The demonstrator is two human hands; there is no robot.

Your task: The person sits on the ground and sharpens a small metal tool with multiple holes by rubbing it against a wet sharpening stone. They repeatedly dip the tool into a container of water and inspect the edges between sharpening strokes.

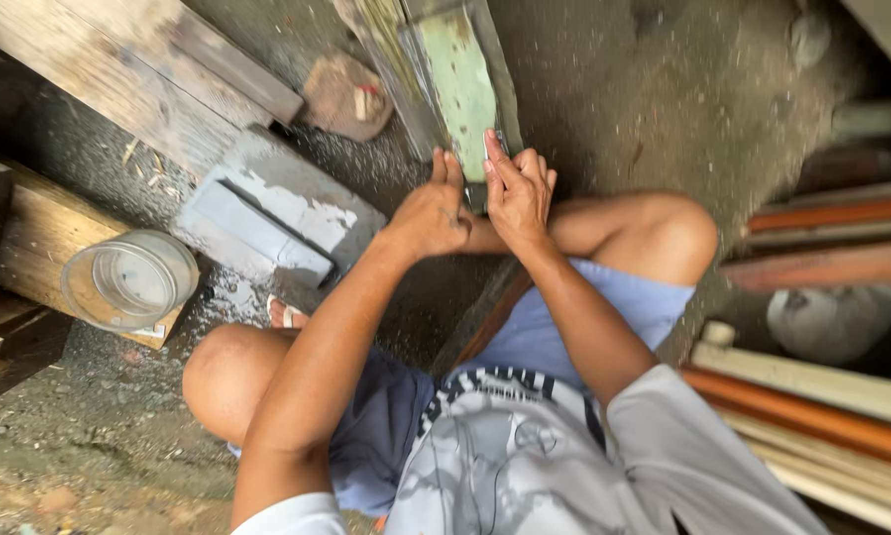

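I squat over a long wooden plank [457,84] with worn green paint that runs away from me between my knees. My left hand [428,213] grips the plank's near end from the left side. My right hand [518,193] presses on the same end from the right, fingers flat and pointing forward, with a small dark piece under the fingertips that I cannot make out. The plank's near part is hidden below my hands.
A clear glass jar [130,280] lies on a wooden block [39,233] at left. A grey painted block [272,213] and wide boards [138,69] lie behind it. Stacked long wooden mouldings [812,411] fill the right side. The ground is wet gravelly concrete [664,99].
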